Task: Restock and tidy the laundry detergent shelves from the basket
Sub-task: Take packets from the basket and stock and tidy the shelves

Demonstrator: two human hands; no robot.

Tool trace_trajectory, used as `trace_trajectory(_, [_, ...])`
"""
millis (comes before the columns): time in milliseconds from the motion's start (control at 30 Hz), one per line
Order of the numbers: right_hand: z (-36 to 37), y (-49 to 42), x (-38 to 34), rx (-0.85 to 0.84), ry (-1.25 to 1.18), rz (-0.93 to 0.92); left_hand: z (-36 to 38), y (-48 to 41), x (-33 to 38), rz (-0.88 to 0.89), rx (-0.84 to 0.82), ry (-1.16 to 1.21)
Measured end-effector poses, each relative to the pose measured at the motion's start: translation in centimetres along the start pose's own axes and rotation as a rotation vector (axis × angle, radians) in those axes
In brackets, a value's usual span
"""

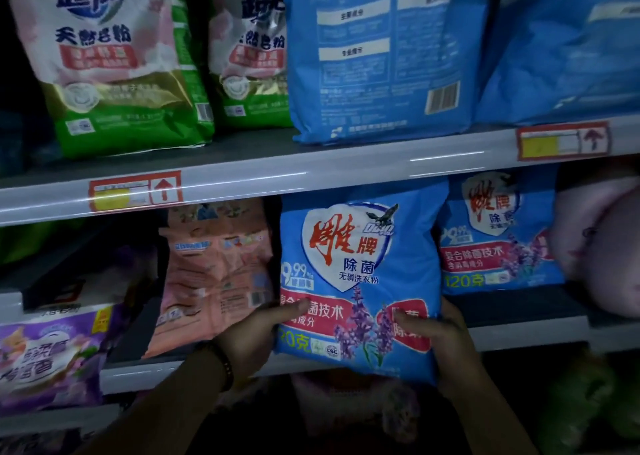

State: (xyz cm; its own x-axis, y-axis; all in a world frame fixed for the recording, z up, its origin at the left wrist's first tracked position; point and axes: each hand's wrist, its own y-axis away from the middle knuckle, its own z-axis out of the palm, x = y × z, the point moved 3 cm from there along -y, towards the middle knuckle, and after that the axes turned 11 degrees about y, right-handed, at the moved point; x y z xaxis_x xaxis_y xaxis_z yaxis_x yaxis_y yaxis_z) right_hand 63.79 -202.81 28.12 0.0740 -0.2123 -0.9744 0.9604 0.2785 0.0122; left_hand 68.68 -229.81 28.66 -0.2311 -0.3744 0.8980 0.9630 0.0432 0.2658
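We hold the blue detergent bag (353,271) upright by its lower corners. Our left hand (252,333) grips the lower left edge, thumb laid across the front print and the other fingers hidden behind. Our right hand (446,343) clamps the lower right edge the same way, thumb on the red label. A dark beaded bracelet (227,368) sits on the wrist down and left of the bag.

The bag's bottom hangs in front of the shelf rail (519,333) and its top reaches just under the upper shelf rail (311,174). We cannot tell whether it rests on the shelf board.

Just left of the bag a salmon-pink bag (214,274) leans tilted, back side out, close to our left hand. Just right of the bag stands a second blue bag (498,240) of the same print, set farther back, its left edge covered by ours. Farther right lies a pale pink bag (602,250), blurred. Down and left of the bag a purple bag (48,354) sits on a lower ledge.

Directly above the bag a large blue bag (377,56) shows its back and barcode. Up and left stand two green-and-pink bags (110,56). Red-framed price tags (135,191) sit on the upper rail to the left and right above the bag.
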Motion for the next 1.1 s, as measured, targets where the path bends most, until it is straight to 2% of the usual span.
trace_trajectory(100, [-0.8,-0.5,-0.7,0.002,0.004,0.006,0.6,-0.8,-0.4,-0.028,-0.070,0.106])
trace_trajectory(200, [-1.2,-1.9,-1.0,0.043,0.062,-0.032,0.9,-1.6,-0.9,0.075,-0.009,0.048])
trace_trajectory(300, [-1.5,-4.2,-1.6,0.145,0.297,-0.152,1.0,-2.8,-0.5,0.246,0.116,0.014])
trace_trajectory(367, [-2.0,-5.8,-1.8,0.235,0.482,-0.267,1.6,-3.8,0.2,0.323,0.133,0.004])
trace_trajectory(433, [-2.7,-6.9,-1.0,0.350,0.620,-0.305,2.2,-5.1,0.6,0.347,0.145,-0.033])
trace_trajectory(533, [-2.3,-7.2,1.2,0.343,0.744,-0.270,2.4,-8.1,-0.6,0.290,0.188,-0.200])
trace_trajectory(633, [-1.9,-7.1,2.3,0.390,0.958,-0.294,2.2,-8.7,-1.3,0.214,0.293,-0.601])
trace_trajectory(700, [-2.0,-6.9,2.3,0.412,0.960,-0.263,2.0,-7.7,-1.4,0.310,0.351,-0.696])
trace_trajectory(767, [-2.1,-6.8,2.5,0.392,0.924,-0.243,1.7,-7.0,-1.8,0.441,0.284,-0.597])
trace_trajectory(833, [-2.1,-6.7,2.8,0.366,0.912,-0.227,1.8,-6.4,-2.3,0.492,0.188,-0.531])
trace_trajectory(900, [-2.2,-6.8,3.3,0.362,0.894,-0.196,1.7,-6.7,-2.2,0.521,0.178,-0.414])
trace_trajectory(967, [-2.5,-6.7,3.7,0.376,0.879,-0.153,1.5,-7.2,-1.8,0.475,0.190,-0.280])
trace_trajectory(1100, [-2.2,-6.1,3.6,0.405,0.915,-0.148,1.8,-8.6,-1.7,0.235,0.274,0.015])
